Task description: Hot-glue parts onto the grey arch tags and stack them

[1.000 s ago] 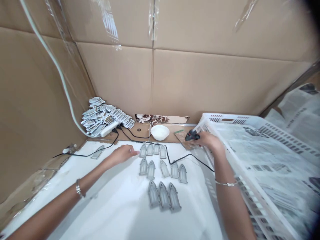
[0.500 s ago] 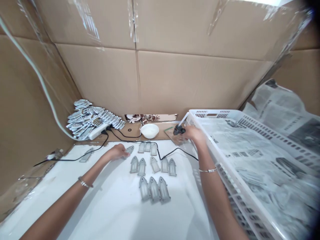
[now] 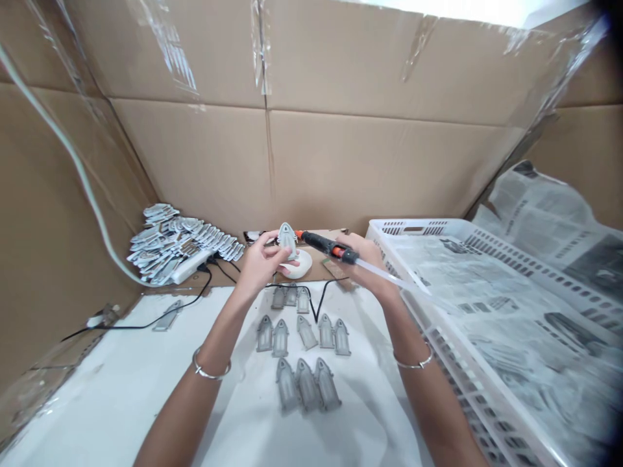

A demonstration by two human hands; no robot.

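Raised over the back of the white table, my left hand [image 3: 265,263] is closed on a small grey arched frame piece [image 3: 287,241], held upright between thumb and fingers. My right hand [image 3: 363,259] grips a black and orange hot glue gun [image 3: 324,245], its orange nozzle pointing left, close to the piece's right edge. A long translucent glue stick [image 3: 384,275] sticks out of the gun's rear. Below, several similar grey pieces [image 3: 307,386] lie in loose rows. Behind my hands stands a white bowl [image 3: 298,264], partly covered by my left fingers.
A heap of similar pieces [image 3: 180,237] rests at the back left by a white power strip [image 3: 193,266]. Black cords [image 3: 195,297] cross the table. One piece [image 3: 168,316] lies apart on the left. A white plastic basket [image 3: 418,227] lined with newspaper [image 3: 491,285] takes up the right side; cardboard walls surround the back.
My left hand has lifted a grey piece off the table and brought it to the middle. My right hand has raised the glue gun from beside the basket and turned its nozzle left.
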